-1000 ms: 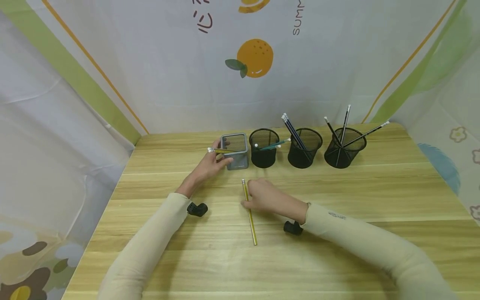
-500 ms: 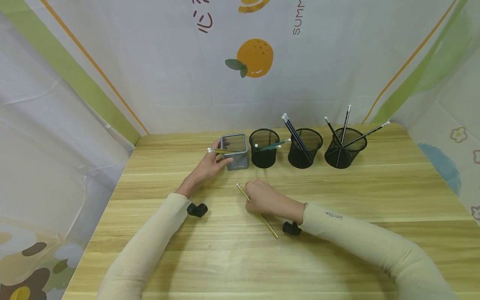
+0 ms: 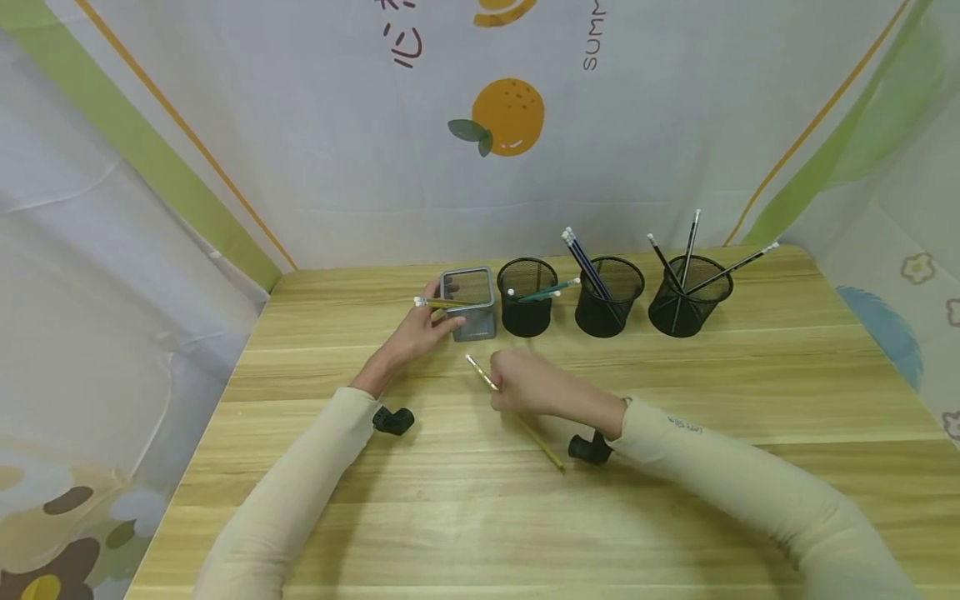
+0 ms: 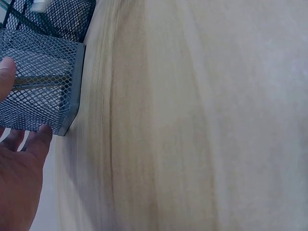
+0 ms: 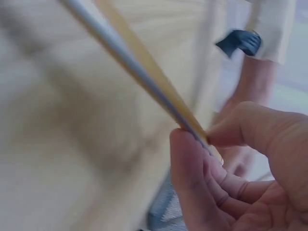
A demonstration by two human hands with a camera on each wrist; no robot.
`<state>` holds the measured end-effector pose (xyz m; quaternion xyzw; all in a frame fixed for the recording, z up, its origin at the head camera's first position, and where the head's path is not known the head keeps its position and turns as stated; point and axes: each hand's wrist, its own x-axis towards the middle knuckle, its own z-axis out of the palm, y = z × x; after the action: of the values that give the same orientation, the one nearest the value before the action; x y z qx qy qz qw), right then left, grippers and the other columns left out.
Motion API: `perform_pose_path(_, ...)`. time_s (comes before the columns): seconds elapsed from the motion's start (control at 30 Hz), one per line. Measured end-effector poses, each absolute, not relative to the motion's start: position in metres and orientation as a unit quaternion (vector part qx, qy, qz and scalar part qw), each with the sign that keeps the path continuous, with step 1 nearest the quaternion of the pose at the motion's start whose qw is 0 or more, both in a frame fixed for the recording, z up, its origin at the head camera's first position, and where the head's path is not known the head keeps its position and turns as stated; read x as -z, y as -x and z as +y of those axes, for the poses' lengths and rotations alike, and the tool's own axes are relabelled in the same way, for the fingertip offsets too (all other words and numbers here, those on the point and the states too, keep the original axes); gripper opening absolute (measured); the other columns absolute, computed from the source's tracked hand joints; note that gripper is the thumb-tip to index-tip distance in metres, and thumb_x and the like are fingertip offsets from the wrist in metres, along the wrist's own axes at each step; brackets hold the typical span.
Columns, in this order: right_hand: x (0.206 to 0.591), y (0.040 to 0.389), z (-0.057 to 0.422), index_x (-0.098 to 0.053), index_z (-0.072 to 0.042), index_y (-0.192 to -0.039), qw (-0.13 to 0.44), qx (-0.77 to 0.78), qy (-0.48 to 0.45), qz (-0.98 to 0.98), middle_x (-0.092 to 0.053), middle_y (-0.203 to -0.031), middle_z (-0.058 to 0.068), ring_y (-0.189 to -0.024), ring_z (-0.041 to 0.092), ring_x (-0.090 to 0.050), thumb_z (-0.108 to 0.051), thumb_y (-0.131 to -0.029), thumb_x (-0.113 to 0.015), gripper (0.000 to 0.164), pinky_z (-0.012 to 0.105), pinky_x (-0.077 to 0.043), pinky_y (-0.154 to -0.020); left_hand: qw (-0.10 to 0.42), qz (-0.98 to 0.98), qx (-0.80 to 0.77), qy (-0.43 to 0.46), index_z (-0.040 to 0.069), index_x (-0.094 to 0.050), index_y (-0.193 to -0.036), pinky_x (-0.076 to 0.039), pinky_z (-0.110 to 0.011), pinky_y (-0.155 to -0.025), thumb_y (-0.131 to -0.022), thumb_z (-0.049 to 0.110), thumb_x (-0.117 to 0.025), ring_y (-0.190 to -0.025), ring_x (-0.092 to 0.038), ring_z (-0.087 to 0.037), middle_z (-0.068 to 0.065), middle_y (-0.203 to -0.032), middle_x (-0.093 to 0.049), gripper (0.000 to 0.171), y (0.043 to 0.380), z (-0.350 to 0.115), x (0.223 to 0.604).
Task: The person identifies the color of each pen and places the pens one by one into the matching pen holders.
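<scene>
My right hand [image 3: 536, 383] pinches a yellow pencil [image 3: 542, 443] between thumb and fingers, white eraser end pointing up and left. In the right wrist view that pencil [image 5: 139, 72] runs slantwise from the fingertips. At the back of the table my left hand [image 3: 420, 329] grips a square grey mesh pen holder [image 3: 475, 325], thumb on the near side and fingers round the left. Yellow pencils [image 3: 438, 303] with white erasers lean in it, tilted left over its rim. The left wrist view shows the holder's mesh wall [image 4: 43, 103] between thumb and fingers.
Right of the grey holder stand three round black mesh cups in a row: one [image 3: 527, 321] with teal pencils, one [image 3: 603, 317] with dark blue pencils, one [image 3: 678, 317] with black pencils. A printed curtain [image 3: 337, 167] hangs behind the wooden table [image 3: 420, 517].
The yellow pencil has swung from nearly upright in view to slanting, its eraser end now further left and its lower end further right. The left hand and holder stay in place.
</scene>
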<state>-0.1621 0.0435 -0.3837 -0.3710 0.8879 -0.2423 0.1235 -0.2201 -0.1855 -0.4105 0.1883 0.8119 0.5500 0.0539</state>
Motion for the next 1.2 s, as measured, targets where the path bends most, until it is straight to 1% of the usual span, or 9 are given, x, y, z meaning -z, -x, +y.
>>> perform_pose_path(0.1, 0.374, 0.165, 0.042, -0.06, -0.004, -0.082, 0.113, 0.265, 0.361, 0.887, -0.056, -0.069, -0.002, -0.054, 0.008, -0.047, 0.0, -0.08, -0.071, 0.012, 0.018, -0.041, -0.047, 0.05, 0.814, -0.548, -0.187, 0.004, -0.02, -0.158, -0.035, -0.049, -0.116, -0.101, 0.004, -0.064, -0.145, -0.03, -0.038, -0.022, -0.156, -0.031, 0.073, 0.225, -0.188, 0.419)
perform_pose_path(0.3, 0.353, 0.169, 0.039, -0.062, -0.006, -0.086, 0.075, 0.303, 0.351, 0.883, -0.059, -0.073, -0.003, -0.061, 0.011, -0.054, 0.0, -0.082, -0.069, 0.01, 0.022, -0.047, -0.053, 0.054, 0.81, -0.551, -0.194, 0.003, -0.017, -0.159, -0.034, -0.049, -0.116, -0.101, 0.002, -0.061, -0.146, -0.026, -0.041, -0.023, -0.156, -0.028, 0.073, 0.225, -0.188, 0.419)
perform_pose_path(0.53, 0.324, 0.174, 0.038, -0.062, -0.003, -0.094, 0.04, 0.353, 0.34, 0.871, -0.064, -0.078, 0.0, -0.067, 0.013, -0.061, -0.001, -0.09, -0.066, 0.006, 0.025, -0.054, -0.057, 0.059, 0.807, -0.556, -0.189, 0.001, -0.017, -0.158, -0.034, -0.048, -0.116, -0.101, 0.003, -0.062, -0.147, -0.024, -0.038, -0.022, -0.158, -0.027, 0.072, 0.226, -0.188, 0.418)
perform_pose_path(0.63, 0.315, 0.176, 0.037, -0.061, -0.002, -0.097, 0.01, 0.369, 0.348, 0.862, -0.065, -0.082, 0.002, -0.071, 0.013, -0.063, -0.001, -0.093, -0.064, 0.005, 0.025, -0.056, -0.061, 0.066, 0.803, -0.562, -0.189, 0.004, -0.017, -0.159, -0.034, -0.046, -0.116, -0.101, 0.004, -0.062, -0.148, -0.024, -0.036, -0.02, -0.159, -0.025, 0.073, 0.226, -0.189, 0.419)
perform_pose_path(0.77, 0.302, 0.178, 0.033, -0.06, -0.003, -0.098, -0.031, 0.401, 0.354, 0.844, -0.065, -0.085, 0.003, -0.075, 0.014, -0.064, -0.002, -0.095, -0.063, 0.004, 0.027, -0.056, -0.064, 0.067, 0.801, -0.562, -0.195, 0.009, -0.018, -0.159, -0.035, -0.046, -0.116, -0.101, 0.005, -0.062, -0.148, -0.024, -0.035, -0.016, -0.159, -0.027, 0.073, 0.226, -0.189, 0.418)
perform_pose_path(0.87, 0.292, 0.179, 0.029, -0.061, -0.003, -0.099, -0.064, 0.424, 0.362, 0.827, -0.065, -0.086, 0.001, -0.077, 0.012, -0.064, -0.002, -0.095, -0.062, 0.004, 0.027, -0.057, -0.067, 0.067, 0.802, -0.56, -0.199, 0.011, -0.02, -0.158, -0.034, -0.047, -0.116, -0.101, 0.006, -0.063, -0.148, -0.024, -0.034, -0.014, -0.159, -0.029, 0.072, 0.225, -0.19, 0.418)
perform_pose_path(0.93, 0.286, 0.18, 0.026, -0.062, -0.003, -0.101, -0.083, 0.438, 0.373, 0.814, -0.065, -0.088, 0.001, -0.078, 0.012, -0.064, -0.003, -0.097, -0.062, 0.005, 0.027, -0.057, -0.069, 0.068, 0.802, -0.559, -0.202, 0.011, -0.019, -0.159, -0.033, -0.047, -0.117, -0.102, 0.006, -0.062, -0.149, -0.023, -0.033, -0.014, -0.16, -0.027, 0.072, 0.225, -0.19, 0.417)
perform_pose_path(1.1, 0.275, 0.184, 0.015, -0.062, -0.001, -0.107, -0.118, 0.465, 0.409, 0.776, -0.065, -0.094, 0.005, -0.082, 0.013, -0.063, -0.001, -0.099, -0.059, 0.009, 0.027, -0.057, -0.07, 0.07, 0.8, -0.558, -0.207, 0.009, -0.014, -0.16, -0.031, -0.049, -0.118, -0.102, 0.001, -0.059, -0.15, -0.02, -0.034, -0.014, -0.162, -0.022, 0.073, 0.226, -0.191, 0.418)
perform_pose_path(1.2, 0.27, 0.189, 0.009, -0.062, 0.002, -0.109, -0.161, 0.461, 0.432, 0.758, -0.064, -0.097, 0.009, -0.085, 0.015, -0.063, 0.001, -0.099, -0.058, 0.011, 0.025, -0.057, -0.071, 0.06, 0.798, -0.557, -0.22, 0.005, -0.017, -0.158, -0.031, -0.051, -0.118, -0.102, -0.001, -0.059, -0.147, -0.027, -0.037, -0.018, -0.158, -0.029, 0.07, 0.227, -0.191, 0.419)
